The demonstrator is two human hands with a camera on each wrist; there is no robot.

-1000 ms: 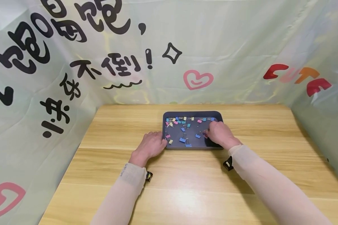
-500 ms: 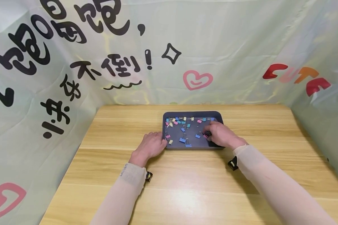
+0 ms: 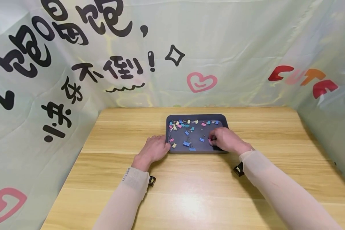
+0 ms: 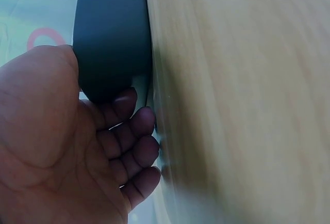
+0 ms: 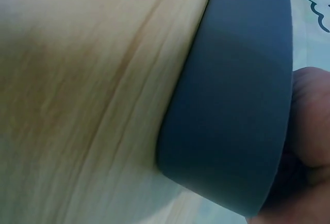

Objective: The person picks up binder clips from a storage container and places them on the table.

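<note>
A shallow dark grey tray on the table holds several small binder clips in blue, teal, pink and cream. At its front left corner my left hand grips the tray; in the left wrist view the thumb lies at the rim and the fingers curl against the outer wall. My right hand reaches over the right side, thumb and fingertips pinching a pink binder clip low in the tray. In the right wrist view the tray wall hides most of that hand.
Near the right fingers lies a blue binder clip. Other clips cluster along the back left, among them a cream clip. Wooden tabletop surrounds the tray, and a printed cloth backdrop stands behind and at both sides.
My right hand has drawn slightly back and its fingers have closed at the pink clip, which has turned. A dark thing seen at these fingertips half a second ago is out of sight. Left hand unchanged.
</note>
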